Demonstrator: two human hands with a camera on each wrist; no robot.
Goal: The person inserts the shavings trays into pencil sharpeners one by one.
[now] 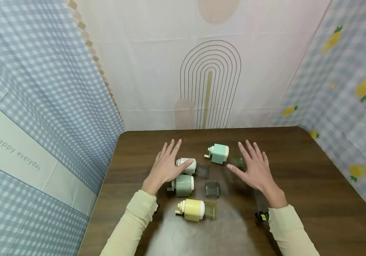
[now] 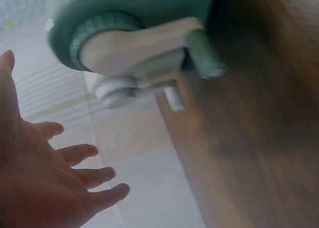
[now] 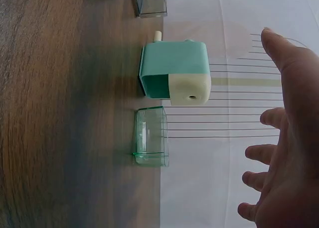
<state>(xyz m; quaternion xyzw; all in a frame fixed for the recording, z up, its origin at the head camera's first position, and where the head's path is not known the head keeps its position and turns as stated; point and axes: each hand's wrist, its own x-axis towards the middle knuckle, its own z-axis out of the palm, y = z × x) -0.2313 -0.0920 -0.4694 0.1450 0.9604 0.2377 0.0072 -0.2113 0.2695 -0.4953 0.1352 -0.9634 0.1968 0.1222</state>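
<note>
- Left hand (image 1: 166,168) has its fingers spread wide and holds nothing; in the head view it lies left of centre in the lower half, its thumb overlapping the white sharpener (image 1: 191,169).
- Right hand (image 1: 255,171) is likewise splayed and empty, right of centre in the lower half, its thumb pointing toward the mint sharpener (image 1: 218,154).
- The mint sharpener stands slightly right of centre, just below mid-frame; the right wrist view shows an open cavity in its body and a hole in its cream face.
- A clear drawer (image 1: 236,162) sits between the mint sharpener and the right hand, and below that sharpener in the right wrist view.
- Just right of the white sharpener is a smoky drawer (image 1: 202,171).
- The green sharpener (image 1: 184,185) is below the white one, a dark drawer (image 1: 212,190) apart from it to the right; its crank blurs across the top of the left wrist view.
- Lowest in the group is the yellow sharpener (image 1: 193,210), a yellow drawer (image 1: 211,211) at its right end.
- All rest on the brown tabletop (image 1: 301,170).
</note>
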